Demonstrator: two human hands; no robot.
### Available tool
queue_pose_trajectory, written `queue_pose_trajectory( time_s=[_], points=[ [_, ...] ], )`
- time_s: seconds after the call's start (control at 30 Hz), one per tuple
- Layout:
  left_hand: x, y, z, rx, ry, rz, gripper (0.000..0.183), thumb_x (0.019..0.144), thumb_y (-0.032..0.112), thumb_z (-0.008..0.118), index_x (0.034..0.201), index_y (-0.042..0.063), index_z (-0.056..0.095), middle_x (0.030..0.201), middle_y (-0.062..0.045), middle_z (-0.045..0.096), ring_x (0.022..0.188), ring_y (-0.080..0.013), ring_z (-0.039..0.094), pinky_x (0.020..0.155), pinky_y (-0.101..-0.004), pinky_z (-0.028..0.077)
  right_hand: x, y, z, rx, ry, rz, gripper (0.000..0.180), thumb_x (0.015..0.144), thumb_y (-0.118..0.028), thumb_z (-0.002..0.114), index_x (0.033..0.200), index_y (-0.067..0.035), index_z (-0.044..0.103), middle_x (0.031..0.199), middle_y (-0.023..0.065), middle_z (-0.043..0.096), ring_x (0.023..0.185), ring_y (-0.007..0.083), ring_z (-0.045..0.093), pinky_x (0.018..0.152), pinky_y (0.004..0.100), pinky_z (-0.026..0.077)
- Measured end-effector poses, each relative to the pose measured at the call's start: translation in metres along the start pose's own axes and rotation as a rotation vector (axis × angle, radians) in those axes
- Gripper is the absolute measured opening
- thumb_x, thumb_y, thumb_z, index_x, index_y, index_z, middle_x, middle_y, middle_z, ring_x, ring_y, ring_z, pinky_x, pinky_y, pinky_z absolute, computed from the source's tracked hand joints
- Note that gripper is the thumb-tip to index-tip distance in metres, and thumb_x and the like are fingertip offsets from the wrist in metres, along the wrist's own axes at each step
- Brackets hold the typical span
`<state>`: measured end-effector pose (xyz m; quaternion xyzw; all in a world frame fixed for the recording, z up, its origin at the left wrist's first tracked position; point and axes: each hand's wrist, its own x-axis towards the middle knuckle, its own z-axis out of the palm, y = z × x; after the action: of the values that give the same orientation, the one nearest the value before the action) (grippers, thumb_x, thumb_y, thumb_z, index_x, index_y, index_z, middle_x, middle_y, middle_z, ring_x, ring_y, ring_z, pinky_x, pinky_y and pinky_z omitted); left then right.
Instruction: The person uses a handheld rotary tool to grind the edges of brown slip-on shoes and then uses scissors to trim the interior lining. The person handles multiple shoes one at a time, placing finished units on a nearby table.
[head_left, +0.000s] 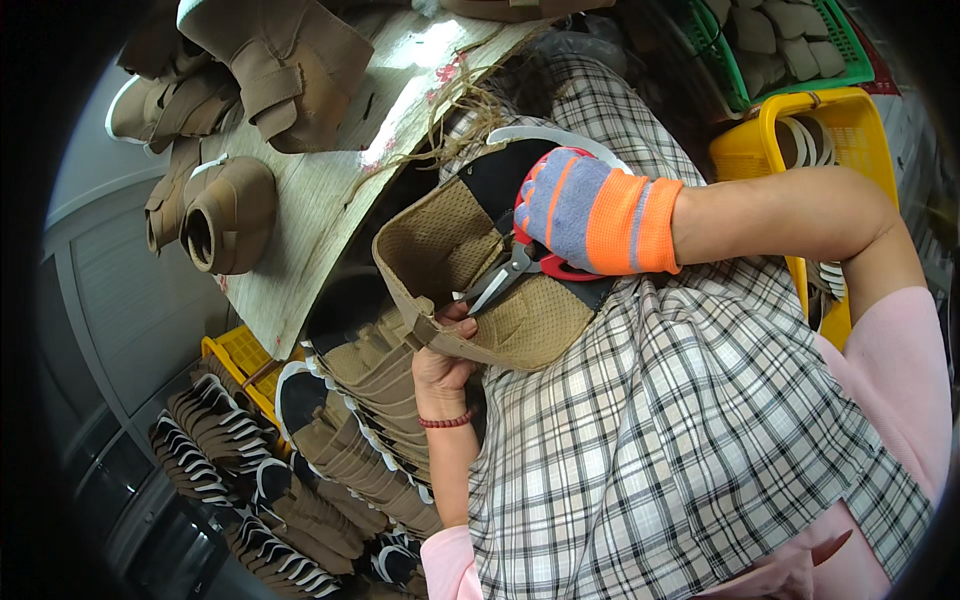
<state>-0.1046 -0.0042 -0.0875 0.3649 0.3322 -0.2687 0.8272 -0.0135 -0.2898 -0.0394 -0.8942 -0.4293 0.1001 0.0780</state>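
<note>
My right hand (574, 210), in a grey and orange knit glove, grips red-handled scissors (516, 264). The metal blades are parted and point down into a tan shoe upper (540, 322) with a mesh lining, a black part and a white rim. My bare left hand (450, 352) pinches the upper's edge, close to the blade tips. A beaded bracelet circles that wrist. Whether a thread or fabric lies between the blades is too small to tell. The upper rests on my lap over a plaid apron (630, 405).
Brown shoe uppers (292, 82) stand on the worktable (330, 202), with loose tan threads (457, 112) along its edge. Stacked uppers (360, 442) fill the floor at the left. A yellow basket (832, 112) and a green crate (855, 64) with tan pieces are at the right.
</note>
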Motion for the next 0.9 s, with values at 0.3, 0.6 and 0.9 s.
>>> queue_pose_trajectory(
  time_s=[0.3, 0.6, 0.9],
  points=[
    [0.008, -0.002, -0.018, 0.031, 0.062, -0.047, 0.029, 0.071, -0.014, 0.07, 0.097, -0.002, 0.067, 0.097, -0.012, 0.068, 0.086, -0.026, 0.068, 0.082, -0.0392, 0.058, -0.008, 0.005, -0.004, 0.108, -0.085, 0.063, 0.02, 0.075, -0.029, 0.067, 0.079, -0.01, 0.067, 0.074, 0.009, 0.065, 0.073, 0.0275, 0.065, 0.064, 0.0368, 0.052],
    [-0.002, -0.004, -0.008, 0.081, -0.082, -0.027, 0.038, 0.073, -0.013, 0.067, 0.11, -0.005, 0.065, 0.111, -0.017, 0.065, 0.102, -0.0282, 0.063, 0.092, -0.0412, 0.053, -0.044, 0.037, -0.023, 0.259, -0.367, 0.238, 0.072, 0.058, -0.061, 0.08, 0.094, 0.0, 0.067, 0.083, 0.015, 0.065, 0.082, 0.0328, 0.064, 0.069, 0.0394, 0.052],
    [-0.002, -0.008, -0.012, 0.073, -0.036, 0.03, 0.037, 0.07, -0.019, 0.064, 0.104, -0.004, 0.068, 0.107, -0.015, 0.067, 0.101, -0.0302, 0.064, 0.093, -0.0419, 0.054, -0.039, 0.039, -0.026, 0.328, -0.397, 0.226, 0.069, 0.057, -0.059, 0.081, 0.093, -0.001, 0.067, 0.082, 0.0147, 0.065, 0.082, 0.0325, 0.064, 0.071, 0.0394, 0.052]
  ],
)
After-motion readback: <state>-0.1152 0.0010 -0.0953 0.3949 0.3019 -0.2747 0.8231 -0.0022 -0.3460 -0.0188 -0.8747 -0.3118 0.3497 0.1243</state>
